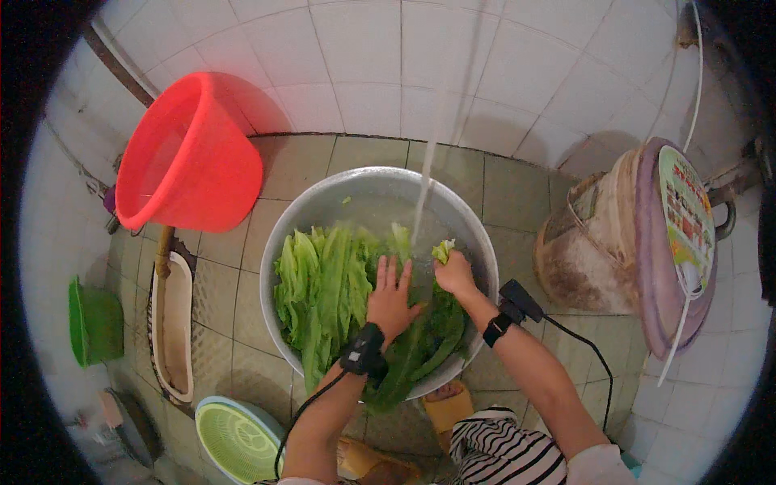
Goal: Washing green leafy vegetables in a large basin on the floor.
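Note:
A wide metal basin (483,242) stands on the tiled floor, holding water and long green lettuce leaves (323,283). A stream of water (424,182) falls into it from above. My left hand (391,304) lies over the leaves near the basin's middle, palm down with its fingers stretched out and apart. On the basin's right side, my right hand (455,273) is closed round the pale cut end of a lettuce stalk (442,251). Darker leaves (416,356) lie between my arms and hang over the near rim.
A red bucket (230,174) stands at the back left, near a floor toilet (183,323) and a green bin (99,322). A green strainer (234,440) sits in a pale tub at the near left. To the right is a stained bucket (586,242) beside a purple lid (655,267).

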Tool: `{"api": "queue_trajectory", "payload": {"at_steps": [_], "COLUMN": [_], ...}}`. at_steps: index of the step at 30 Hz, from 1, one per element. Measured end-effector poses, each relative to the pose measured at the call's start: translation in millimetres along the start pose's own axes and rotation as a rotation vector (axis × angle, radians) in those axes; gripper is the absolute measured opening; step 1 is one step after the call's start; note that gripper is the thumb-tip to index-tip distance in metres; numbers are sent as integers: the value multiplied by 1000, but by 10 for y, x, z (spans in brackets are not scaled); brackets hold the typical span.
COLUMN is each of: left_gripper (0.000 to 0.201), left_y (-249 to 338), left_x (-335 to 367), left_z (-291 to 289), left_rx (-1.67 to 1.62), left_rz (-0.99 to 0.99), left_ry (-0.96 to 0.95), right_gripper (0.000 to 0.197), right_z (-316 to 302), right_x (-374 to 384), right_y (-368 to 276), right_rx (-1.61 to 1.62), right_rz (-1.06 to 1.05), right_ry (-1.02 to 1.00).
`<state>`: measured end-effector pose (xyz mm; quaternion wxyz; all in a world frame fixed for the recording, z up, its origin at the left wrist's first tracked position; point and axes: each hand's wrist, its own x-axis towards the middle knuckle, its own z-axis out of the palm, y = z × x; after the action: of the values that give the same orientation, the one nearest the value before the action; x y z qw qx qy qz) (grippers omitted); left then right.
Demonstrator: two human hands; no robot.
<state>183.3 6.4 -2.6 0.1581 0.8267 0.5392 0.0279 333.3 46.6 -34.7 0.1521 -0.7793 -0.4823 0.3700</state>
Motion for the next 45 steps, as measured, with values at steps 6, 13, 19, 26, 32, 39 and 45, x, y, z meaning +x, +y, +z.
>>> {"api": "queue_trajectory", "payload": {"at_steps": [6, 13, 19, 26, 32, 39, 45], "left_gripper": [75, 68, 55, 47, 31, 25, 25], "left_y": [-472, -669, -386, -552, -633, -189, -116], "left_x": [-377, -534, 66, 457, 446, 470, 560], "left_z": [28, -10, -205, 163, 169, -40, 111], "left_rx": [-152, 64, -503, -135, -664, -677, -777], "left_rz": [0, 106, -444, -553, -339, -281, -328], "left_ry": [-25, -15, 137, 140, 272, 359, 307], "right_gripper": [37, 33, 37, 35, 28, 36, 37], "right_z": [49, 220, 414, 240, -40, -242, -198], "right_x": [42, 228, 204, 15, 91, -62, -45], "right_y": [36, 156, 146, -83, -27, -201, -273], "right_rx": [-48, 48, 236, 83, 490, 624, 582], "right_rz": [57, -17, -47, -19, -14, -160, -228], "right_ry": [-39, -53, -190, -179, -179, -140, -121]}}
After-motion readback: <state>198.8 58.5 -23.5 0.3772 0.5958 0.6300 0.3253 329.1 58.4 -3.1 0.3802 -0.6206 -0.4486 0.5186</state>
